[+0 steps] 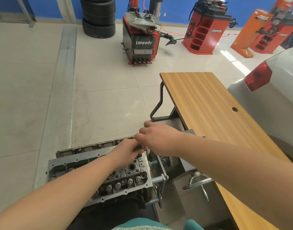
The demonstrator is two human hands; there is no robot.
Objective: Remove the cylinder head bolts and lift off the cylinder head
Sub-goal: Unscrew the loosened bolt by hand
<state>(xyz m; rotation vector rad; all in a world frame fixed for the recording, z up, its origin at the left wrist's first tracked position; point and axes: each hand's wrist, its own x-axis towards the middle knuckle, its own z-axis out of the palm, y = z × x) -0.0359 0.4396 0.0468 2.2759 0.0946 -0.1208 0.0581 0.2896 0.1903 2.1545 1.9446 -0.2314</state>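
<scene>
I stand on a pale tiled workshop floor [109, 100] before a blue wall [175, 7]. A long wood-grain table [200, 100] on a black bent-tube leg runs along my right, beside the rear of a white car [275, 83]. Farther off are a stack of black tyres [98, 15], a red and black tyre changer marked Lanpody [140, 40] and a red wheel balancer with open shelf slots [205, 30]; I cannot tell what the slots hold.

The grey cast-metal cylinder head [125, 178] sits on the engine, clamped in a steel stand [162, 180] just below me. My left hand [125, 151] and right hand [157, 138] meet over its far right corner, fingers curled together around something small and dark that I cannot make out.
</scene>
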